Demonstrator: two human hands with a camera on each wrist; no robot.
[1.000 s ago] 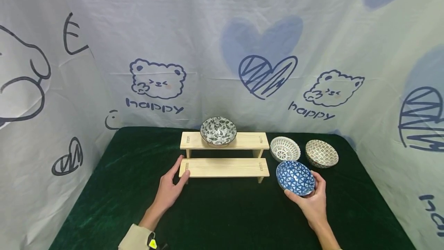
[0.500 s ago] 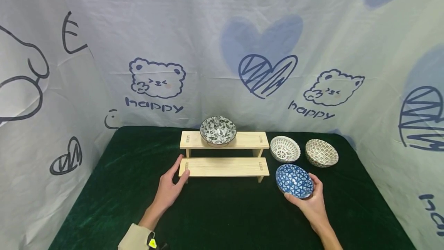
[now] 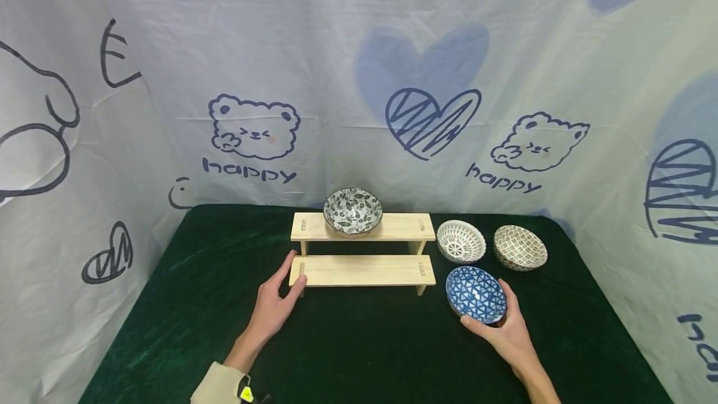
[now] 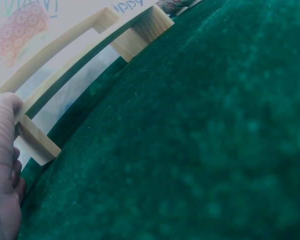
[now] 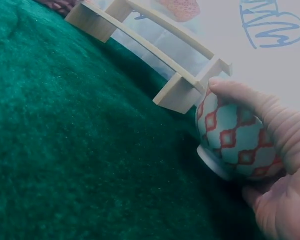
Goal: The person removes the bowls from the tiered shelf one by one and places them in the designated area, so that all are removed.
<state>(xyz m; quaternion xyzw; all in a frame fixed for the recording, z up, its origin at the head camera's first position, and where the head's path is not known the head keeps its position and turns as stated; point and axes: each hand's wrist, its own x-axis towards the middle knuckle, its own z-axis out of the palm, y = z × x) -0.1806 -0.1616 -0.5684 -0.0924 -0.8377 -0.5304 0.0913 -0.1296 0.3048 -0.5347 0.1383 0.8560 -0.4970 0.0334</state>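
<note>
My right hand (image 3: 507, 329) grips a small bowl (image 3: 476, 293) with blue-and-white triangles inside, thumb near its front edge and fingers round its right side. In the right wrist view the bowl (image 5: 234, 135) shows a diamond-patterned outside and a pale foot close over the cloth, slightly tilted. At the left, my left hand (image 3: 273, 307) holds the end of the lower step of a two-step wooden stand (image 3: 361, 270), thumb at the front corner and index finger at the back corner. A black-and-white leaf-patterned bowl (image 3: 353, 211) rests on the upper step.
Right of the stand, a white bowl with a radiating pattern (image 3: 461, 241) and a beige patterned bowl (image 3: 520, 248) sit on the dark green cloth (image 3: 370, 348). A white printed curtain (image 3: 336, 67) hangs behind and at both sides.
My right hand and the blue-and-white bowl have come slightly toward me and left, away from the white bowl. The left hand and stand stay where they were.
</note>
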